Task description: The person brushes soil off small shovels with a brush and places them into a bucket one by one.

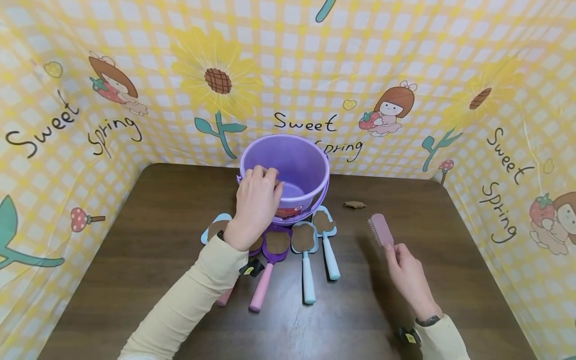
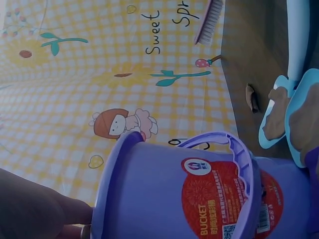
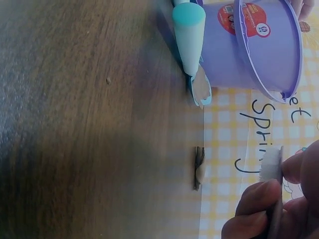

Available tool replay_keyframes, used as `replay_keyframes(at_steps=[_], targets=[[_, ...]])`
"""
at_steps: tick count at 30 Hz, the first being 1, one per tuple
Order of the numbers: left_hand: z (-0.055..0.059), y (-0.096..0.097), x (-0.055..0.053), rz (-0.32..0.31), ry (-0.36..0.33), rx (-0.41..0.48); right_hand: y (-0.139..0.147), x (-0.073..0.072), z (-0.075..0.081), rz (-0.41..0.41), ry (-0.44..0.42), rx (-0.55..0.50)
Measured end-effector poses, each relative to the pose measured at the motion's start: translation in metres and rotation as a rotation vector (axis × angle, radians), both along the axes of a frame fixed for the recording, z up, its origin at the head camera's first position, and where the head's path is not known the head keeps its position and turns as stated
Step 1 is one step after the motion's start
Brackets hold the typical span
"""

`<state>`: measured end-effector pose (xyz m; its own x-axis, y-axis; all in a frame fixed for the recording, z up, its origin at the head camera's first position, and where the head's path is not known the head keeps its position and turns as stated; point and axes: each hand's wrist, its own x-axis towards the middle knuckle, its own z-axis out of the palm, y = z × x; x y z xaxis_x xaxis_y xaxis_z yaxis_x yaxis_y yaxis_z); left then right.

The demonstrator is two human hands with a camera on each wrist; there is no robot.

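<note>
My left hand [image 1: 258,202] grips the near-left rim of a purple bucket [image 1: 285,147], its fingers bent over the edge. In the left wrist view the bucket [image 2: 159,184] shows a red label and its hanging handle. Off to the right, my right hand [image 1: 407,272] holds a pink brush [image 1: 381,229] by the handle, bristles facing left, above the table. Toy shovels lie in front of the bucket: a purple one with a pink handle [image 1: 262,287] and two light blue ones [image 1: 308,280], brown matter on their blades. My left arm partly covers others further left.
A small brown scrap [image 1: 355,204] lies on the dark wooden table [image 1: 351,320], right of the bucket. Yellow checked cloth [image 1: 292,65] encloses the back and both sides, close behind the bucket.
</note>
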<state>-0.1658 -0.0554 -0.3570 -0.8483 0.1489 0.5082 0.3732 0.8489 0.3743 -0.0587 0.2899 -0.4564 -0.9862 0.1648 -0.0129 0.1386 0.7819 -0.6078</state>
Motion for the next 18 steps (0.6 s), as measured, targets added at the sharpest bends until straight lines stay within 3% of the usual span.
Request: replay_keyframes(at_steps=[5, 9, 14, 18], targets=[[0.001, 0.000, 0.002, -0.007, 0.038, 0.015, -0.001, -0.001, 0.000, 0.007, 0.002, 0.003], [0.001, 0.004, 0.007, -0.034, 0.137, 0.047, -0.001, -0.001, 0.000, 0.014, 0.021, 0.001], [-0.007, 0.016, 0.017, -0.124, 0.295, 0.045, -0.001, -0.001, 0.000, 0.013, 0.018, 0.004], [-0.023, 0.029, 0.024, -0.215, 0.355, 0.010, -0.001, -0.001, -0.001, 0.011, 0.009, -0.002]])
